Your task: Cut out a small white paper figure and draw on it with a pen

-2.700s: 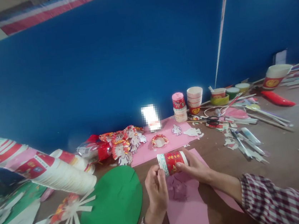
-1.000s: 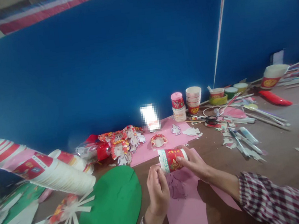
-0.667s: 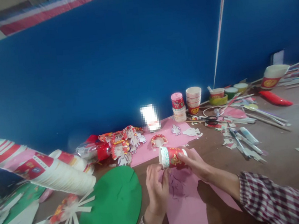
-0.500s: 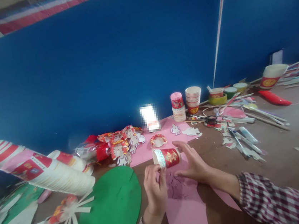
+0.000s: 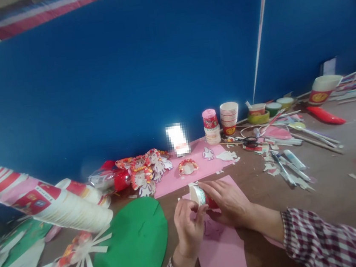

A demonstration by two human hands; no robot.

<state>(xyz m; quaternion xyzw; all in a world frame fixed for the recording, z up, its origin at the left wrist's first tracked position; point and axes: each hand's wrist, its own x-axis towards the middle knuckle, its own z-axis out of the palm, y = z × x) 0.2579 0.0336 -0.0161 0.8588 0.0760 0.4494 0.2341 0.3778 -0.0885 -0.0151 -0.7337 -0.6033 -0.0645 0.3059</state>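
Red paper cup point(image 5: 201, 196) is sideways over the pink sheet point(image 5: 224, 254), left hand point(image 5: 190, 224) pinching its rim, right hand point(image 5: 231, 202) wrapped round its body; I judge this a rim-handling step, next move calling for steady, light pressure.

- We hold 1 red-and-white paper cup point(image 5: 201, 196) tipped sideways, its mouth facing left.
- Our left hand point(image 5: 188, 226) grips near the rim; our right hand point(image 5: 231, 203) wraps the red side.
- Below our hands lies pink paper point(image 5: 224, 257) with drawn lines.
- A rounded green sheet point(image 5: 129, 242) lies to our left.
- Beyond, 2 cup stacks point(image 5: 229, 119) stand near the blue panel point(image 5: 126, 71).
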